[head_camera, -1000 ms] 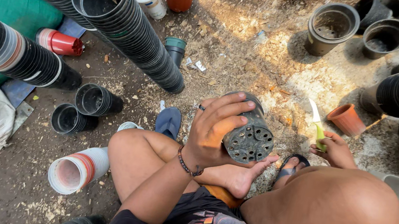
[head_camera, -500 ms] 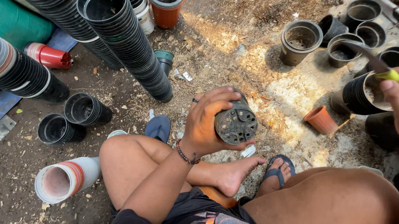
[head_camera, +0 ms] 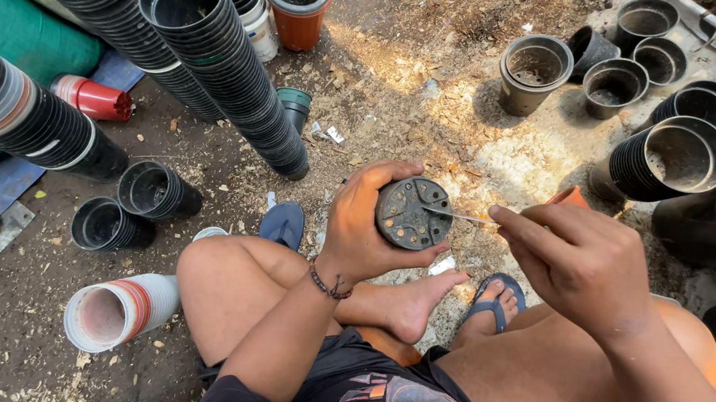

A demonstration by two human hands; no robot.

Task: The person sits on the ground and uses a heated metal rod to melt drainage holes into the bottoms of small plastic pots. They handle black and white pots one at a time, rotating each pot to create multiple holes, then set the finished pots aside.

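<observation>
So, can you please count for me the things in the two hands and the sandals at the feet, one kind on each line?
black pot, in the left hand: 1
thin tool, in the right hand: 1
blue sandals: 2
Total: 4

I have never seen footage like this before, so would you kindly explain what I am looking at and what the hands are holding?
There is no machine here. The picture comes from a camera worn on a person's head, looking down at their own bare hands and crossed legs as they sit on dusty ground. The left hand grips a black plastic pot turned so its holed underside faces up. The right hand holds a thin metal tool with its tip against that underside. Around them lie long stacks of black pots, a white and red stack, upright pots holding soil, and blue sandals.
</observation>
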